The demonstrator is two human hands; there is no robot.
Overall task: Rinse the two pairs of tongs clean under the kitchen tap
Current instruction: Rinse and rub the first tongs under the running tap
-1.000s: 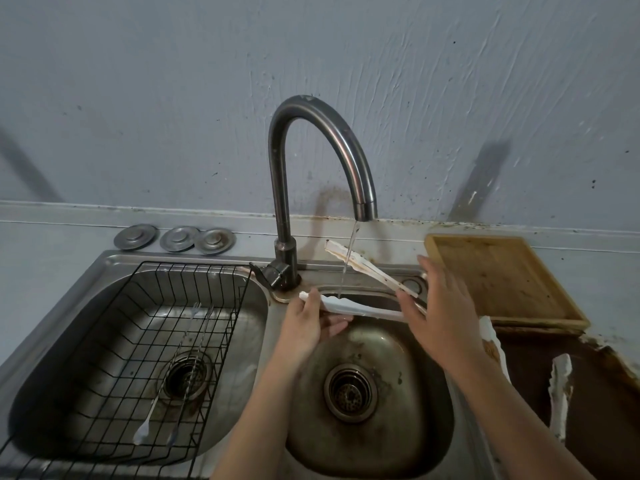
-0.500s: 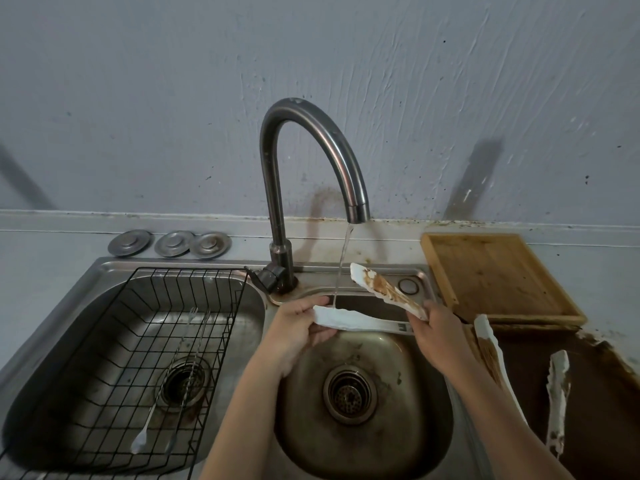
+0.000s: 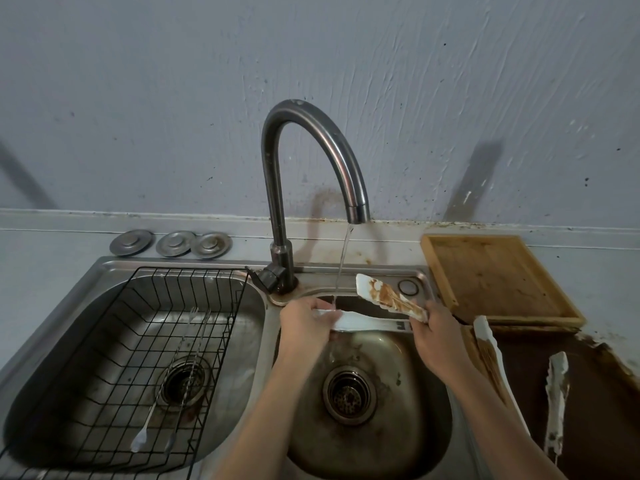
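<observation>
A pair of white tongs spreads open over the right sink bowl. Its upper arm shows brown sauce stains. My right hand grips the tongs at the hinge end. My left hand pinches the tip of the lower arm, where the thin water stream from the curved tap lands. A second pair of stained white tongs lies on the dark counter to the right, partly hidden behind my right forearm.
A black wire rack holding thin metal utensils fills the left bowl. A wooden tray sits at the back right, and another white utensil lies on the dark counter. Three metal sink plugs rest behind the left bowl.
The tongs have turned so the stained inner face of the upper arm faces up. Both hands shifted slightly, and my left hand now rubs the lower tip under the stream.
</observation>
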